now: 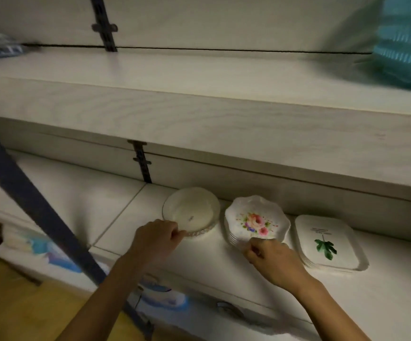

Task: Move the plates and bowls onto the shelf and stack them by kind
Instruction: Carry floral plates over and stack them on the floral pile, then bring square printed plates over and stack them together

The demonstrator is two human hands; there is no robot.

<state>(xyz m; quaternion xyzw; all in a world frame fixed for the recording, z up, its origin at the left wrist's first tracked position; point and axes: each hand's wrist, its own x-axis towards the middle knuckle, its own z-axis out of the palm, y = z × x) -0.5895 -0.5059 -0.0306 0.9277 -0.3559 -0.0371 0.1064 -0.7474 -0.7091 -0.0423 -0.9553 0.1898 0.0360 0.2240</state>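
Three stacks stand in a row on the lower white shelf (261, 279). On the left is a stack of round cream plates (191, 210) with beaded rims. My left hand (157, 238) pinches the near rim of its top plate. In the middle is a stack of scalloped plates with a pink flower print (256, 219). My right hand (270, 260) grips the front edge of that stack's top plate. On the right is a stack of rounded square plates with a green leaf print (327, 242), untouched.
A thick white upper shelf (199, 114) overhangs the stacks closely. A dark metal brace (39, 217) runs diagonally at the left. A turquoise basket (406, 40) sits at the top right. Blue and white items (160, 294) lie below the shelf's front edge.
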